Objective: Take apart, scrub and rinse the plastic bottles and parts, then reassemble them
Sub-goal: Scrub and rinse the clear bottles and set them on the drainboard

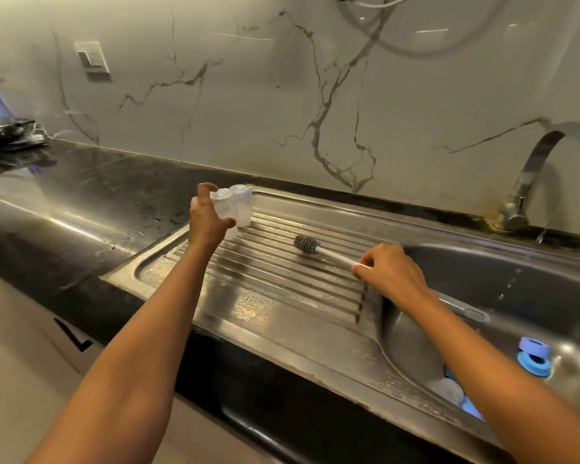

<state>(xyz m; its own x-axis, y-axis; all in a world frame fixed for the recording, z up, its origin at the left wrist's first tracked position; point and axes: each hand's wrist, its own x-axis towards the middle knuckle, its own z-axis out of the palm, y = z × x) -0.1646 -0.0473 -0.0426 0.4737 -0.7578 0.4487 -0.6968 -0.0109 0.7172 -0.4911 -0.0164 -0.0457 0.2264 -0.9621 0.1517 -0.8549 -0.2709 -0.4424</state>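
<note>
The left hand (pixel 208 222) is curling its fingers (pixel 205 188) round a clear bottle (pixel 222 206), holding it roughly upright, long axis vertical, over the far left corner of the steel drainboard (pixel 282 309). A second clear bottle (pixel 242 204) is standing just beside it. The right hand (pixel 390 272) is pinching the white handle of a brush (pixel 327 253) near the drainboard's right edge; the brush is lying low across the ribs, its grey bristled head pointing left toward the bottles. Blue rings (pixel 534 358) are sitting in the sink basin (pixel 482 272), set into the dark bench (pixel 81 202).
</note>
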